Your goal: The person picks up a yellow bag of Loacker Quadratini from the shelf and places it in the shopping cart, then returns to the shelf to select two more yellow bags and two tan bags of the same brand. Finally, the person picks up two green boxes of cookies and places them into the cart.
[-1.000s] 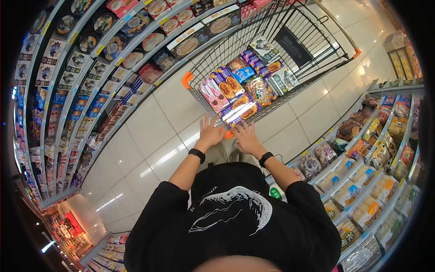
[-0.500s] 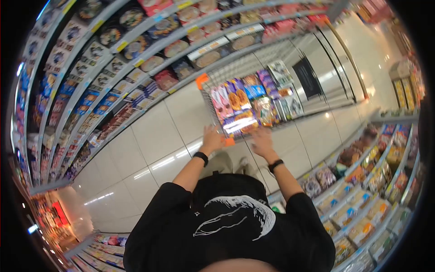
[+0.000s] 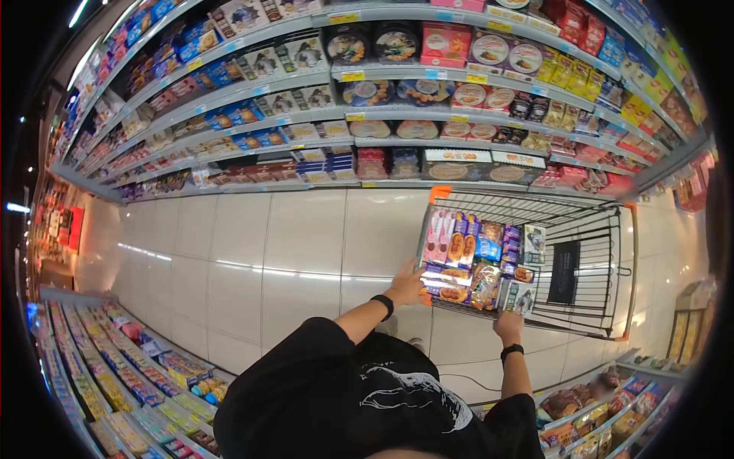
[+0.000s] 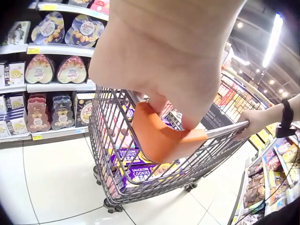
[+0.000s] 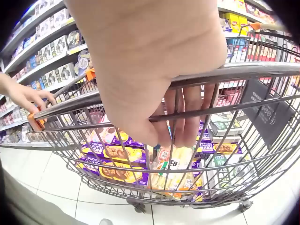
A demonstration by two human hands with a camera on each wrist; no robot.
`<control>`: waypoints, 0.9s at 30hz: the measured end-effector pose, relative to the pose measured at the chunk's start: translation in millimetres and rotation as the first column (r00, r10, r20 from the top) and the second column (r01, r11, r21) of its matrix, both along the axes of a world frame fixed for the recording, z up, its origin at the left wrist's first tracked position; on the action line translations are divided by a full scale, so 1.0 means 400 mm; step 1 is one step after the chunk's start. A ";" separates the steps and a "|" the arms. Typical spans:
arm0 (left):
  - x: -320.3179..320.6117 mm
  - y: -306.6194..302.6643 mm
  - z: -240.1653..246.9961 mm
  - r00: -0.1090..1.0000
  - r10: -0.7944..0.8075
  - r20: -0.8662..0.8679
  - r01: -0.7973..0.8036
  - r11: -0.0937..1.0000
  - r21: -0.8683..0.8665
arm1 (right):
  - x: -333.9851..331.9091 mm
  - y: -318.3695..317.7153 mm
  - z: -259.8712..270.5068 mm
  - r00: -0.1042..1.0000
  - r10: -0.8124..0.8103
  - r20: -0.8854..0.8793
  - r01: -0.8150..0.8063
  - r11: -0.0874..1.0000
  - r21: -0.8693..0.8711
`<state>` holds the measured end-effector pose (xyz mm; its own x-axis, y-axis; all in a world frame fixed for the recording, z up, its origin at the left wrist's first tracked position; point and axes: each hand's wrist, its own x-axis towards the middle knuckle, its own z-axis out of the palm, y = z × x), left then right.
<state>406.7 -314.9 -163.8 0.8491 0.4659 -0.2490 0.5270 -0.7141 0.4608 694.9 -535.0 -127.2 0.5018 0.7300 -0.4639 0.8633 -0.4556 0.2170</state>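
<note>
Two hands hold the near end of a grey wire shopping cart (image 3: 604,229), which stands on the pale glossy tiled floor (image 3: 290,252) towards the right of the aisle, just ahead of the person. The left hand (image 3: 407,284) is curled round the orange plastic corner cap (image 4: 161,140) at the left end of the grey metal handle bar (image 5: 248,71), with the palm on top of the cap. The right hand (image 3: 508,325) grips the same bar further right, its fingers hooked over the tube and hanging down in front of the wire. A black wristband (image 3: 384,304) sits on each wrist. In the near-left part of the cart lie purple cookie packs (image 3: 459,249), pink packs (image 3: 436,237) and a clear wrapped packet (image 3: 485,283). Long store shelves (image 3: 397,92) of biscuit tins and boxes run along the far side, close to the cart's far-left corner. Low racks of bagged goods (image 3: 138,367) line the near side.
</note>
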 end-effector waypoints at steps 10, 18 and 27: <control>-0.047 0.009 0.052 0.986 0.061 0.155 -0.072 0.995 0.070 | -0.059 0.018 0.044 0.991 0.062 -0.116 -0.051 0.995 0.089; 0.069 -0.028 0.042 0.993 -0.099 -0.062 0.089 0.985 -0.149 | -0.091 0.053 0.074 0.967 0.095 -0.235 -0.062 0.988 0.144; 0.083 -0.077 0.167 0.969 0.049 -0.243 -0.113 0.959 -0.260 | -0.135 0.069 0.087 0.912 0.215 -0.350 -0.129 0.959 0.251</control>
